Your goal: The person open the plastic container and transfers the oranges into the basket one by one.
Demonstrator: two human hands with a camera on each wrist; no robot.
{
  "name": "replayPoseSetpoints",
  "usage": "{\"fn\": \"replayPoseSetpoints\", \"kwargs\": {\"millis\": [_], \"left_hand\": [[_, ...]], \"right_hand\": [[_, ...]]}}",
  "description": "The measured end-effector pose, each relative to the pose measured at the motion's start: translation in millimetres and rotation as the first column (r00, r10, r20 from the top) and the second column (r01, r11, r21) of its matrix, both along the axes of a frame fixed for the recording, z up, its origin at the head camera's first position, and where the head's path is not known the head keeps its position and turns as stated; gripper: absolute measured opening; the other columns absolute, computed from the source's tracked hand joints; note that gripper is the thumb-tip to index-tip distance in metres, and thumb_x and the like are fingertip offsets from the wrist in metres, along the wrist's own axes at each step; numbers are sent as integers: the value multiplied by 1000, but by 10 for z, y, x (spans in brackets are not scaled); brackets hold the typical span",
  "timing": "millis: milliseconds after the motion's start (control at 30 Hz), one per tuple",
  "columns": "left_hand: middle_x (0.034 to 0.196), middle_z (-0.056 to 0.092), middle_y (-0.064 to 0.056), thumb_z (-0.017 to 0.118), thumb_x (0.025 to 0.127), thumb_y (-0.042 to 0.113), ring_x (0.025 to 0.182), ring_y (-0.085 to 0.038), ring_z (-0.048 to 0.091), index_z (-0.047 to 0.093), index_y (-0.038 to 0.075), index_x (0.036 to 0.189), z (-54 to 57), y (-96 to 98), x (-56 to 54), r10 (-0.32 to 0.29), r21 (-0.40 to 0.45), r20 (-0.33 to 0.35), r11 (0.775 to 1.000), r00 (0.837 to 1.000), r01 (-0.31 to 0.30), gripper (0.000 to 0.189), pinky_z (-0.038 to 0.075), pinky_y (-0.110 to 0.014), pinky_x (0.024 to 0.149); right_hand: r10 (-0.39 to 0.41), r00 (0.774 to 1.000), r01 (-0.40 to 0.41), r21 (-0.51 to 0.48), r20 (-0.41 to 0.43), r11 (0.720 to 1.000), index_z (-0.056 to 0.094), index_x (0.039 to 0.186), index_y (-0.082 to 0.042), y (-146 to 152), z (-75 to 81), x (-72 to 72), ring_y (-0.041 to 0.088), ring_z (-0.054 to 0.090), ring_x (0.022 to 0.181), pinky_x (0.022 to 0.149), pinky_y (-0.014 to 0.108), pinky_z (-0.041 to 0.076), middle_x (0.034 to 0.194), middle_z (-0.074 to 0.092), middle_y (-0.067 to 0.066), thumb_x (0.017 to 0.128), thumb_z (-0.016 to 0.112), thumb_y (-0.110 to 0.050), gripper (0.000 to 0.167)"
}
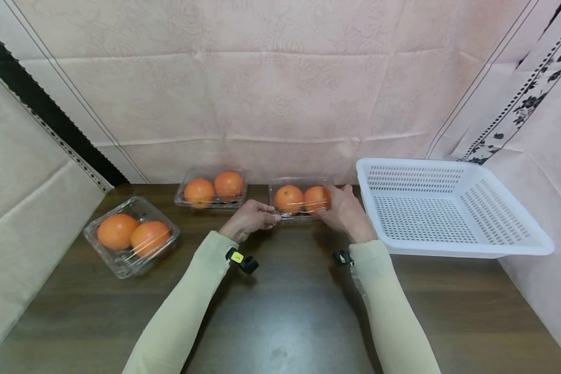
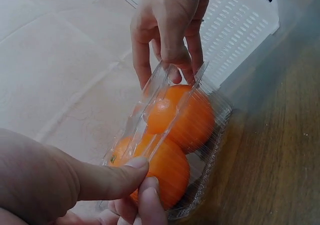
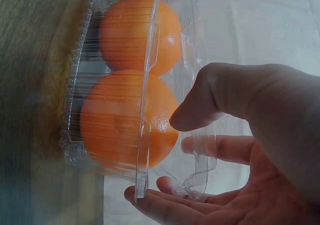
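Observation:
Between the two hands, a clear plastic clamshell box (image 1: 303,215) stands on the dark wooden table near its back edge. Two oranges show through the plastic, a left one (image 1: 288,199) and a right one (image 1: 317,200). My left hand (image 1: 252,220) pinches the box's rim at the near left corner; in the left wrist view its thumb (image 2: 112,180) lies on top of the edge. At the box's right end, my right hand (image 1: 348,215) grips the plastic. The right wrist view shows that thumb (image 3: 200,107) over the lid and fingers (image 3: 170,205) at the rim.
A second clear box with two oranges (image 1: 210,204) sits at the back, left of the left hand. Another such box (image 1: 126,262) lies angled at the far left. On the right is a white perforated plastic basket (image 1: 453,248). Pale patterned cloth (image 1: 271,98) hangs behind the table.

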State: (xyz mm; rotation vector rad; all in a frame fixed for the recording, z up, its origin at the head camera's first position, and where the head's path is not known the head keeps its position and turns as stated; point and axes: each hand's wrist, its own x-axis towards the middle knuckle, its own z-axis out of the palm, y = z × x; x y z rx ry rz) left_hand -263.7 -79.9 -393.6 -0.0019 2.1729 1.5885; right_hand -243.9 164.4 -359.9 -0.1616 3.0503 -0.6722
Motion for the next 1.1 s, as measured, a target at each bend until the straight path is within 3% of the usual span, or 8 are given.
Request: {"fn": "replayPoseSetpoints", "kwargs": {"millis": [567,800,1100], "left_hand": [[104,67,-7,68,99,11,93,-17,63,68,1,116,10,17,-3,4,42,58,999,998,-7,20,58,-39,103],[96,66,-6,67,98,8,85,-13,63,69,-1,105,-1,30,-2,-15,70,41,997,999,12,11,58,-42,102],[96,66,-7,67,99,7,82,-11,63,69,0,103,-2,24,-2,-23,75,59,997,998,19,9,60,-39,100]], "right_hand": [[4,1000,-4,-1,12,1000,50,143,-13,0,13,-13,36,46,115,99,54,50,122,51,17,91,73,-25,58],[4,1000,-4,5,6,1000,51,144,-9,22,7,-21,35,49,109,95,51,51,120,53,19,92,73,-25,59],[21,1000,-21,-5,2,1000,51,144,-8,31,3,-24,35,47,112,97,52,50,121,55,19,91,72,-23,59]]}}
